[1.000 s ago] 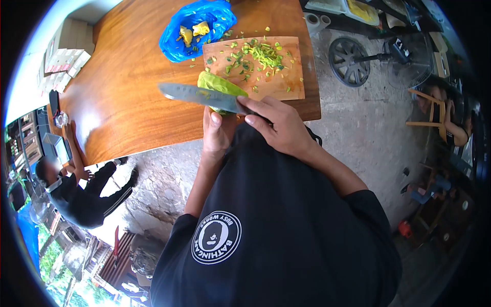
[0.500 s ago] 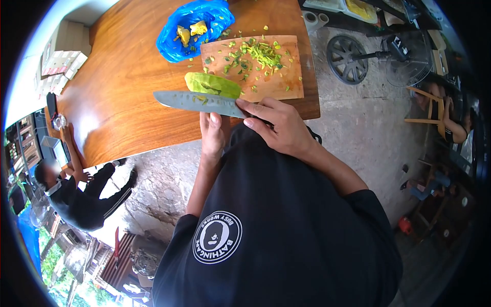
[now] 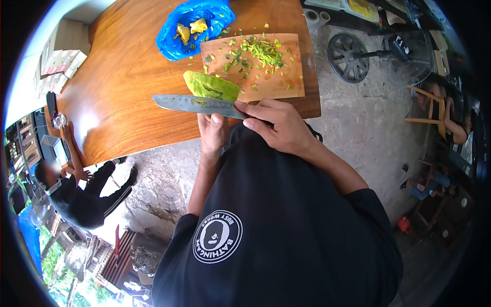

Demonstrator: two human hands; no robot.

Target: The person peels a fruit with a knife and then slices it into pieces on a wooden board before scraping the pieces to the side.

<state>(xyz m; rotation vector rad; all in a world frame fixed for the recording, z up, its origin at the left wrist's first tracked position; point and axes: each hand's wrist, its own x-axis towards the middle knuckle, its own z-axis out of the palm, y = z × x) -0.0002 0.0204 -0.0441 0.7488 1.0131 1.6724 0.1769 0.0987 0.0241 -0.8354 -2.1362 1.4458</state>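
Note:
My right hand [image 3: 276, 125] is closed round the handle of a large kitchen knife [image 3: 189, 104]. The blade points left, with bits of green stuck on it, and lies across the near side of a pale green, partly peeled fruit [image 3: 207, 85]. Below the blade, my left hand [image 3: 212, 132] is closed on the fruit; its thumb shows, but the knife and fruit hide most of the fingers. Just beyond, a wooden cutting board [image 3: 286, 89] carries a heap of green shreds [image 3: 263, 52] and scattered peel scraps.
A blue plastic bag [image 3: 166, 38] with yellow chunks stands open behind the board on the wooden table [image 3: 123, 77]. White boxes [image 3: 64, 53] are stacked at the far left. Another person [image 3: 76, 197] sits at the table's left end. A fan [image 3: 404, 59] stands at the right.
The fruit has turned slightly, its left end a little higher and further left. Both hands and the knife have barely moved.

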